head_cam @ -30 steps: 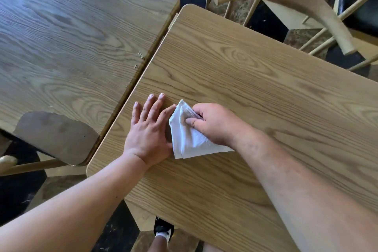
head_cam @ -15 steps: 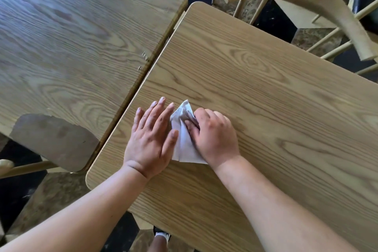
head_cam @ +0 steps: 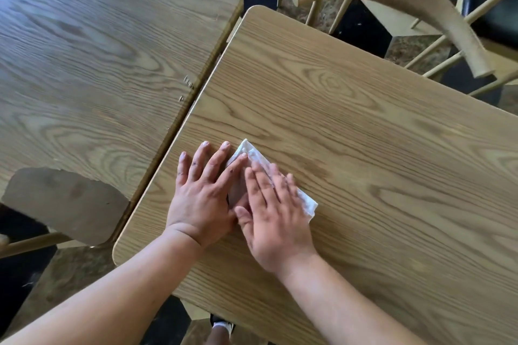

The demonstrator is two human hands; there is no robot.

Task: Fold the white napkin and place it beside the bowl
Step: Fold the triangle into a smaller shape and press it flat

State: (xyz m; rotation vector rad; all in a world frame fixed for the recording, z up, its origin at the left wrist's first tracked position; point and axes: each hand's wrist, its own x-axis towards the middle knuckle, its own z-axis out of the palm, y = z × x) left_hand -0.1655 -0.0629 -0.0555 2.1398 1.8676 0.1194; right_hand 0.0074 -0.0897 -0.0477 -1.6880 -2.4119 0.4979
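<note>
Hands flat, fingers spread: left hand (head_cam: pixel 203 199) and right hand (head_cam: pixel 276 218) pressing white napkin (head_cam: pixel 253 155) onto worktop (head_cam: pixel 364 176), near its 9 o'clock edge. Folding under way; bowl unseen, placement outstanding.

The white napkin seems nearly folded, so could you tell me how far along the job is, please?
Done: the white napkin is already folded small and lies on the right-hand table. In hand: the left hand and right hand lie flat, open-palmed, pressing it down. Left: placing it beside the bowl, and no bowl is in view.
</note>
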